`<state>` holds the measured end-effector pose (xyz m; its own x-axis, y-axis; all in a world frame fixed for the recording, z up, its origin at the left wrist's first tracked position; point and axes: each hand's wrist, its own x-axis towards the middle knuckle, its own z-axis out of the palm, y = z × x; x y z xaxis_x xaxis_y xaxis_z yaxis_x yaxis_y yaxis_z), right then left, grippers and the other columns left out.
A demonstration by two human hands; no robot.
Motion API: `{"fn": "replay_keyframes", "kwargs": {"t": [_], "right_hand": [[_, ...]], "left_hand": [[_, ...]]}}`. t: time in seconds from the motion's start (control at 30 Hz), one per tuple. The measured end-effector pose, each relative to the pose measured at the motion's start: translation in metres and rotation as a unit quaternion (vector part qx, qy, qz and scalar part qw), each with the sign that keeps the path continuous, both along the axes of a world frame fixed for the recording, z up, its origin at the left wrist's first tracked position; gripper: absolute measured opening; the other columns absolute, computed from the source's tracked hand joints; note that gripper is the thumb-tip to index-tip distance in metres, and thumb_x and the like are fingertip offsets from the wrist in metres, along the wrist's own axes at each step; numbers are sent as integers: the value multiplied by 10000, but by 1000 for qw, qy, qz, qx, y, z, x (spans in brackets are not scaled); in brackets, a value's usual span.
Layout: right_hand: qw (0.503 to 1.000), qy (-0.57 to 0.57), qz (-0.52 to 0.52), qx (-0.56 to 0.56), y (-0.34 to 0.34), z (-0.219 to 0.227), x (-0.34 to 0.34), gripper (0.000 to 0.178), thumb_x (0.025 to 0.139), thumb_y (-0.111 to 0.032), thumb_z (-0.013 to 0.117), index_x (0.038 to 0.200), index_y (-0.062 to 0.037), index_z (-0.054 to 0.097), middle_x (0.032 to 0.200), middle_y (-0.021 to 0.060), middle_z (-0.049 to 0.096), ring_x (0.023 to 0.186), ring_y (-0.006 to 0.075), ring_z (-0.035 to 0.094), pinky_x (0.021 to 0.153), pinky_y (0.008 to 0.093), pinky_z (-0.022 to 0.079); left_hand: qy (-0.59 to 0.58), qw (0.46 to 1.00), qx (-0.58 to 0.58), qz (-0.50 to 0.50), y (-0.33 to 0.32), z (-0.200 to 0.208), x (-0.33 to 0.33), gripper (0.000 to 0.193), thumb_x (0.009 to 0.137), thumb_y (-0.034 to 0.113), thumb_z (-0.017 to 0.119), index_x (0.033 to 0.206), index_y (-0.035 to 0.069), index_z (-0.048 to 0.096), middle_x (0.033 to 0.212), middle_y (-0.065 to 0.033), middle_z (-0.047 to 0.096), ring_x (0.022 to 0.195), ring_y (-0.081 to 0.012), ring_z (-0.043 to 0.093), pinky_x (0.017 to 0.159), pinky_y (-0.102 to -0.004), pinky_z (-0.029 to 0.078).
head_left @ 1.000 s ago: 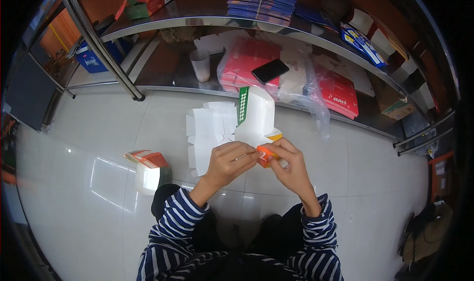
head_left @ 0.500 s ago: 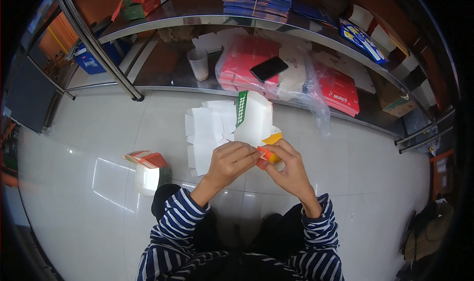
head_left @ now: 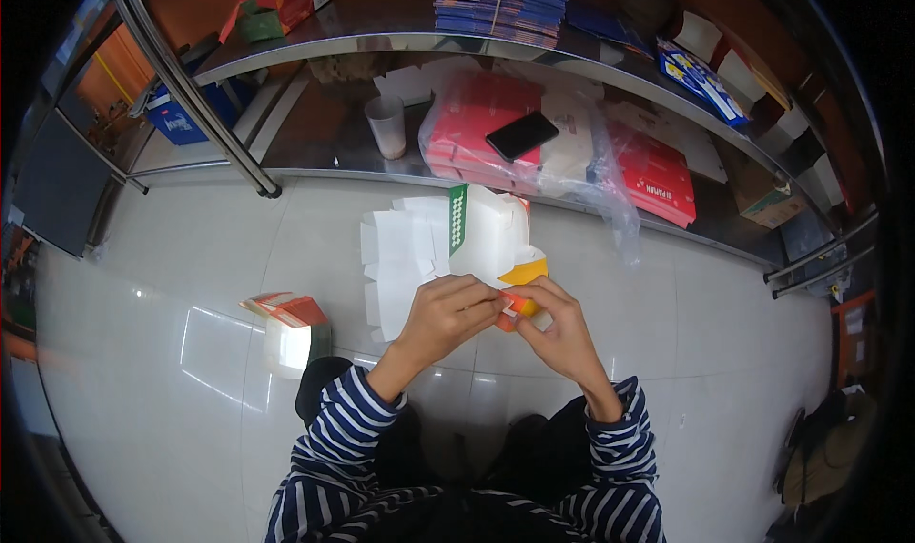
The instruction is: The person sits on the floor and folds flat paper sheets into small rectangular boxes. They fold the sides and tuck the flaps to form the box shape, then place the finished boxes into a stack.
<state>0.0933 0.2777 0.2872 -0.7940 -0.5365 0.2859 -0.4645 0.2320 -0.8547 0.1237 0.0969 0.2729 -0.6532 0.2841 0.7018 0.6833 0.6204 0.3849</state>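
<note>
Between my hands is a partly folded cardboard box [head_left: 491, 228], white inside with a green patterned flap and orange and yellow outer panels. My left hand [head_left: 450, 309] pinches its near orange corner, fingers closed. On the right side of that corner, my right hand [head_left: 555, 324] grips the orange and yellow panel between thumb and fingers. The exact fold under my fingertips is hidden. Beneath and left of the box lie flat white cardboard blanks [head_left: 400, 257] on the floor.
A folded orange and green box [head_left: 291, 338] stands on the tiled floor [head_left: 667, 305] by my left knee. Ahead, a metal shelf holds a phone [head_left: 522, 137] on plastic-wrapped red packaging [head_left: 486, 114], a cup [head_left: 386, 126], and a banded blue stack [head_left: 500, 7] above.
The box has tilted slightly, its far end coming a little lower and nearer. Both hands keep their grip at the near corner with small finger shifts.
</note>
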Motion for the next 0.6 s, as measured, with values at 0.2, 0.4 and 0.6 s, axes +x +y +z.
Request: {"fn": "replay_keyframes", "kwargs": {"t": [0.2, 0.4, 0.6], "right_hand": [[999, -29, 12, 14, 0, 2, 1, 282, 697, 48, 566, 972, 7, 612, 882, 117, 586, 845, 226, 569, 798, 286, 427], [997, -49, 50, 12, 3, 3, -3, 224, 731, 28, 578, 948, -2, 625, 872, 102, 578, 817, 197, 549, 764, 273, 417], [991, -131, 4, -30, 9, -2, -6, 113, 829, -24, 567, 933, 8, 597, 860, 50, 563, 826, 148, 507, 797, 267, 384]], "left_hand": [[-27, 999, 33, -4, -1, -3, 0, 153, 637, 71, 727, 759, 43, 639, 763, -31, 590, 633, -156, 579, 541, -258, 481], [-300, 883, 357, 51, 1, 2, 1, 386, 604, 121, 810, 928, 57, 610, 910, -69, 569, 642, -134, 571, 535, -222, 459], [-100, 985, -58, 127, -21, 13, -1, 698, 550, 314, 814, 1161, 153, 519, 1175, -26, 493, 1094, -235, 451, 925, -435, 289]]}}
